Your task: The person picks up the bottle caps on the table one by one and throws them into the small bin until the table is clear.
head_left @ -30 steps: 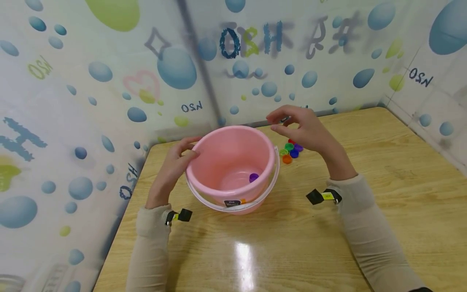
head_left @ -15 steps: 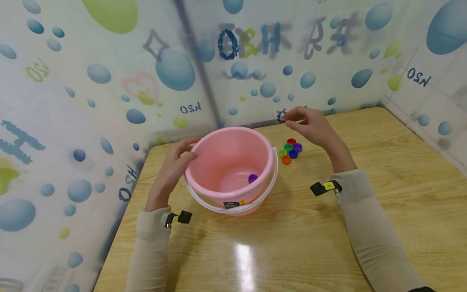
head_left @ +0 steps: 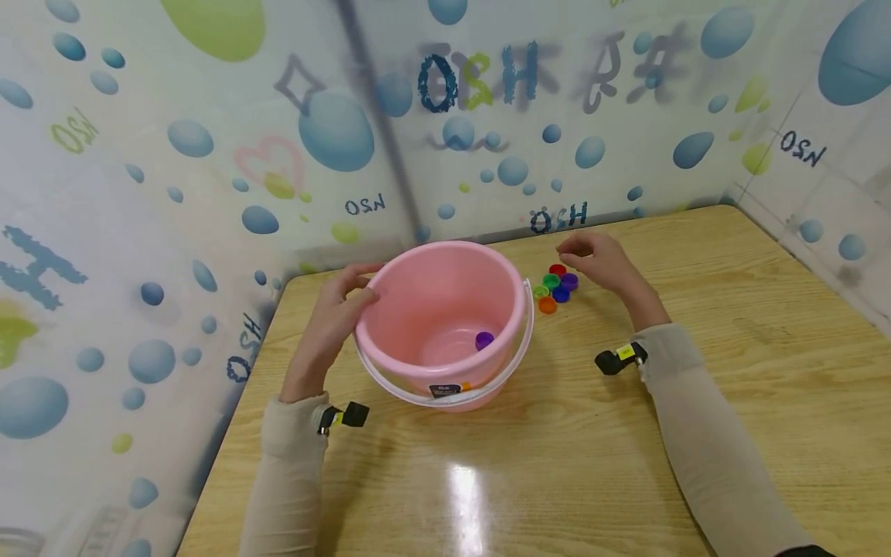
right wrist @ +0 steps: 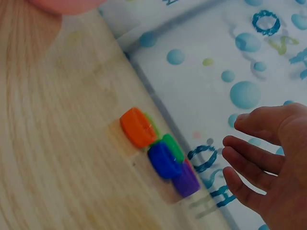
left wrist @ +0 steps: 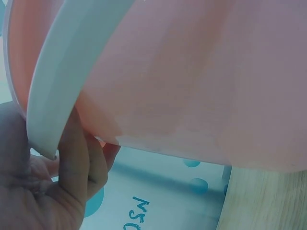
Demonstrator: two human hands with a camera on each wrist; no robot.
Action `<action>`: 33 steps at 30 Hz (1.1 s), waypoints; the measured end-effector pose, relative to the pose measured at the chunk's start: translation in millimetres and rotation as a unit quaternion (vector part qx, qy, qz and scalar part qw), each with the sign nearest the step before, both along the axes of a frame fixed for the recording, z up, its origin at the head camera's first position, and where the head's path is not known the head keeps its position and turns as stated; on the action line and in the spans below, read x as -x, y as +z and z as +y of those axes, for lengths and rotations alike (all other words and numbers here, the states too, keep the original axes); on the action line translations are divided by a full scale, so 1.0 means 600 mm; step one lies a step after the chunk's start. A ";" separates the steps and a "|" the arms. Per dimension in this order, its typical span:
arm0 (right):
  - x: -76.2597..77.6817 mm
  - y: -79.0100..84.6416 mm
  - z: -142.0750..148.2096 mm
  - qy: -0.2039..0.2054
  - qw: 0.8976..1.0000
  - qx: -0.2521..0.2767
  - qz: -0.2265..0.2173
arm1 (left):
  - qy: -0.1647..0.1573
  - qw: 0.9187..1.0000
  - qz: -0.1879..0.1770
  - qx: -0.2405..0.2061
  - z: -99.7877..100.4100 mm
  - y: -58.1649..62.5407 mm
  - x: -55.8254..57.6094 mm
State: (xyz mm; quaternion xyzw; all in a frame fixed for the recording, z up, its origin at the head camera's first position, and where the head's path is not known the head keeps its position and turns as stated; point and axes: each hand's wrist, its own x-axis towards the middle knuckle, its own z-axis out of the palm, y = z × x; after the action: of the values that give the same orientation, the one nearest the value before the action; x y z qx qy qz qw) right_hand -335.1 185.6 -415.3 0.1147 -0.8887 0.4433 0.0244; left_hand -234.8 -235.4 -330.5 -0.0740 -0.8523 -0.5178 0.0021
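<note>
A pink bucket (head_left: pixel 431 305) stands on the table, its white handle (head_left: pixel 445 401) hanging down the near side. My left hand (head_left: pixel 334 329) grips its left rim, with the thumb over the edge; the left wrist view shows the fingers by the handle's end (left wrist: pixel 43 139). One purple cap (head_left: pixel 484 340) lies inside on the bottom. Right of the bucket sits a cluster of small plastic caps: red (head_left: pixel 558 270), green, light green, blue (right wrist: pixel 164 160), purple (right wrist: pixel 185 180) and orange (right wrist: pixel 138 127). My right hand (head_left: pixel 604 265) hovers just beyond them, fingers loosely bent and holding nothing.
The wooden table (head_left: pixel 752 363) reaches to a wall (head_left: pixel 473 170) covered with printed blue drops at the back, left and right. Both sleeves carry a small black wrist strap (head_left: pixel 623 357).
My right hand has moved away from beside the bucket's rim, to the right and down toward the caps. The left hand and bucket have stayed in place.
</note>
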 end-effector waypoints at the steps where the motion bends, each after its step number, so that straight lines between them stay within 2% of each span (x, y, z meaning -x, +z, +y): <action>1: 0.002 -0.006 0.002 -0.001 1.000 -0.004 -0.005 | 0.000 1.000 -0.001 0.001 0.000 0.000 0.000; 6: 0.010 -0.028 0.010 -0.001 1.000 -0.010 -0.027 | 0.000 1.000 0.005 0.005 0.001 0.001 -0.002; 11: 0.013 -0.040 0.013 -0.003 0.998 0.000 -0.055 | -0.003 1.000 0.015 0.005 0.006 0.002 -0.004; 13: 0.014 -0.043 0.014 -0.003 0.998 0.000 -0.064 | -0.005 1.000 0.015 0.007 0.013 0.012 -0.012; 16: 0.015 -0.047 0.017 -0.002 0.998 -0.006 -0.068 | -0.003 1.000 0.013 0.009 0.016 0.014 -0.012; 18: 0.015 -0.048 0.019 0.000 0.998 -0.011 -0.069 | 0.001 1.000 0.014 0.013 0.015 0.013 -0.011; 20: 0.014 -0.048 0.020 0.005 0.997 -0.013 -0.074 | 0.005 1.000 0.016 0.013 0.010 0.003 -0.001; 29: 0.011 -0.049 0.022 0.045 0.996 -0.024 -0.078 | 0.010 0.999 0.032 0.021 0.010 -0.003 0.002; 33: 0.013 -0.055 0.022 0.039 0.995 -0.034 -0.081 | 0.011 0.999 0.026 0.017 0.011 -0.004 0.003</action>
State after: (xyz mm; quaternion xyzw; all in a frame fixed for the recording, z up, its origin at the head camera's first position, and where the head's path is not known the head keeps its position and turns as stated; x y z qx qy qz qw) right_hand -342.8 199.0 -448.2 0.1139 -0.8972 0.4209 -0.0693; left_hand -236.7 -228.7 -333.1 -0.0780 -0.8616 -0.5007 0.0284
